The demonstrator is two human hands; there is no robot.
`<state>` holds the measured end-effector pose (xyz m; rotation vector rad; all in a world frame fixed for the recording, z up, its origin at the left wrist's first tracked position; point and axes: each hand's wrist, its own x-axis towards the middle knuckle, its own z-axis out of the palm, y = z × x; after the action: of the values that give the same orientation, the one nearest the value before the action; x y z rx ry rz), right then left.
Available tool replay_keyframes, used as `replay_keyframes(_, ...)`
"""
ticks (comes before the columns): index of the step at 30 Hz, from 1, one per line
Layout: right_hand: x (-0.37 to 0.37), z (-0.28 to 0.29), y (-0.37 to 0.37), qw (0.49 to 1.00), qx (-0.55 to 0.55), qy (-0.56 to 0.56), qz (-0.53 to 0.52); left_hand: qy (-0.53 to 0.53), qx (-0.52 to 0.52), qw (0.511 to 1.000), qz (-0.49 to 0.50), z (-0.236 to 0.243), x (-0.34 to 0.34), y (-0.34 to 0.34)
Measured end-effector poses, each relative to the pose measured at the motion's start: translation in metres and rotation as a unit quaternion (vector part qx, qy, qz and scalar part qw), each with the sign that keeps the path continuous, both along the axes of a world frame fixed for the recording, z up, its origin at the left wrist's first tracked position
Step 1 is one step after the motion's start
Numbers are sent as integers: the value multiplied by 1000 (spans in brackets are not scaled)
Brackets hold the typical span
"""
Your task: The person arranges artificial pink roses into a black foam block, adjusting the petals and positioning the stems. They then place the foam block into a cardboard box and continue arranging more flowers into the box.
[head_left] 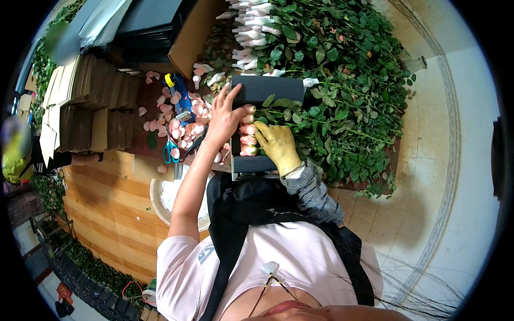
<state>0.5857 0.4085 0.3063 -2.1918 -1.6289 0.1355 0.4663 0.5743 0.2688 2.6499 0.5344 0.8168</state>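
A short row of pale pink roses [248,140] lies on a black corrugated sheet [270,90], heads to the left and leafy stems to the right. My bare left hand [225,119] is at the far end of the row, fingers spread, its fingertips on the sheet's raised far flap and its thumb beside the farthest rose. Over the stems just right of the heads rests my right hand [278,145] in a yellow glove. Its fingers are apart and touch the blooms. The sheet's near flap [254,163] lies close to my apron.
Rose stems with white-wrapped heads [254,35] pile up at the far right. Loose petals [176,125], teal scissors [171,151] and a blue tape dispenser [181,88] lie to the left. Stacked cardboard [80,101] stands beyond; a white basin [160,198] sits below the table edge.
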Motion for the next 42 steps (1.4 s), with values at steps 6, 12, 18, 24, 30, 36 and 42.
replay_keyframes(6,4,4,-1,1000,24,-2,3,14,10,999,39,-9,-39,-1)
replay_keyframes(12,0,4,2,1000,17,11,22,138,24,971,192,-46,-104,-15)
replay_keyframes(18,1,-5,-3,1000,13,-16,13,100,15,904,415,24,-201,82)
replay_keyframes(24,-3,-4,3,998,49,-11,36,179,-44,810,556,44,-328,200)
replay_keyframes(30,4,-4,0,999,25,3,21,220,-82,804,546,5,-357,223)
replay_keyframes(36,6,-7,-6,1000,26,-8,4,-1,-161,836,524,63,-277,153)
replay_keyframes(42,3,-10,-2,999,-17,-46,20,-73,-693,711,98,60,-127,6)
